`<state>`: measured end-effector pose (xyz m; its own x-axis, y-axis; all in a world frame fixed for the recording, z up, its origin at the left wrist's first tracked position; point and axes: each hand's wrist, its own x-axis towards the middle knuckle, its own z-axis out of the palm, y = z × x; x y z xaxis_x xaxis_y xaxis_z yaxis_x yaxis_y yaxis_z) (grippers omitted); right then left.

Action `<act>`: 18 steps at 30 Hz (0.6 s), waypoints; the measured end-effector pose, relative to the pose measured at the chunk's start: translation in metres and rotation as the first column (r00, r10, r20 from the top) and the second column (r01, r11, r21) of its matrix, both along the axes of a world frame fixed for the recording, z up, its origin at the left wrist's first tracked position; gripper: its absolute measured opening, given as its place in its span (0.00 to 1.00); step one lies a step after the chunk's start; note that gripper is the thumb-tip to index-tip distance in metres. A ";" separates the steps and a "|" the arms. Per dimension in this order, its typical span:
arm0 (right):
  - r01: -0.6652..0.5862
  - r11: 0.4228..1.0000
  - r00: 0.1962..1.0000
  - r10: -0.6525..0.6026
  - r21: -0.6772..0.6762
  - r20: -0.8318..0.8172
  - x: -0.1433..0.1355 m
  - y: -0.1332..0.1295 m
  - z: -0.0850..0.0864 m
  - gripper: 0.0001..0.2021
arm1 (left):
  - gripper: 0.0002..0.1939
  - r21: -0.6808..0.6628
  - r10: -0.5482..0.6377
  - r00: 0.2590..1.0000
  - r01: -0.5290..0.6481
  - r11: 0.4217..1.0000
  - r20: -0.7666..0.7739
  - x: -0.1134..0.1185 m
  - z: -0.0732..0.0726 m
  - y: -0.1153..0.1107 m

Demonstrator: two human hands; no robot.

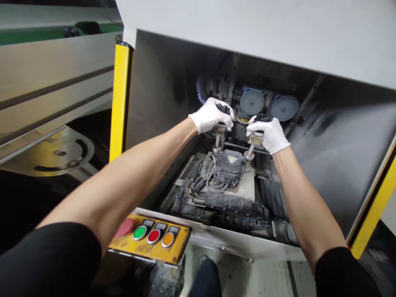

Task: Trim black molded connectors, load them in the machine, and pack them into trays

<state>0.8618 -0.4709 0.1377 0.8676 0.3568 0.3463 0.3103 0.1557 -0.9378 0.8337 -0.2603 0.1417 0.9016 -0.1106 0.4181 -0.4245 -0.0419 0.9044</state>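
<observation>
Inside the machine's opening, my left hand (pixel 214 115), in a white glove, is closed around a dark glossy part (pixel 223 109) at the top of the left metal post (pixel 218 142). My right hand (pixel 268 133), gloved as well, has its fingers wrapped round a similar black part (pixel 264 118) above the right metal post (pixel 251 152). Small block-shaped fixtures show just under both hands. Between and below the posts sits a dark motor housing (pixel 229 167) with a warning label. The fingers partly cover both held parts.
Two round grey discs (pixel 252 102) are behind the hands, with a bluish wheel (pixel 200 90) to their left. Cables and a black cable chain (pixel 238 206) lie below. A yellow button panel (pixel 154 239) is at the front left. Yellow posts (pixel 120 103) flank the opening.
</observation>
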 end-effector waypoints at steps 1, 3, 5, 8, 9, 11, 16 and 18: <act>-0.011 1.000 1.000 0.011 -0.011 0.002 0.000 0.000 0.000 0.08 | 0.11 0.026 -0.013 1.000 0.013 1.000 -0.004 0.000 0.001 0.000; -0.014 1.000 1.000 0.014 0.016 0.010 0.001 0.000 -0.001 0.08 | 0.11 0.004 -0.006 1.000 0.006 1.000 -0.006 0.000 0.003 -0.001; 0.008 0.996 1.000 -0.010 0.085 0.019 0.000 0.001 -0.002 0.09 | 0.11 -0.082 0.030 1.000 -0.030 0.996 -0.004 -0.001 0.003 -0.003; 0.005 0.997 1.000 -0.006 0.074 0.007 -0.001 0.002 0.002 0.09 | 0.10 -0.060 0.042 0.999 -0.042 0.997 -0.004 -0.002 0.002 -0.004; -0.014 1.000 1.000 0.014 0.024 -0.004 -0.001 0.002 0.004 0.10 | 0.10 -0.007 0.029 1.000 -0.029 1.000 -0.010 -0.002 0.002 -0.003; -0.043 0.997 0.999 0.042 -0.069 -0.026 0.001 0.004 0.009 0.10 | 0.11 0.082 0.006 0.999 -0.002 0.997 -0.043 -0.002 0.003 0.000; 0.074 0.997 0.996 -0.074 0.006 0.040 0.007 0.004 0.015 0.09 | 0.13 -0.276 0.111 0.992 -0.090 0.957 0.063 -0.003 0.042 -0.001; 0.169 0.982 0.968 -0.181 0.080 0.175 0.000 -0.002 0.024 0.07 | 0.12 -0.321 0.105 0.987 -0.060 0.945 0.124 -0.013 0.067 -0.011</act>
<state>0.8620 -0.4729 0.1615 0.8356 0.1771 0.5200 0.5011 0.1421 -0.8536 0.8204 -0.2715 0.2083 0.8335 0.1195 0.5395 -0.5525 0.1955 0.8103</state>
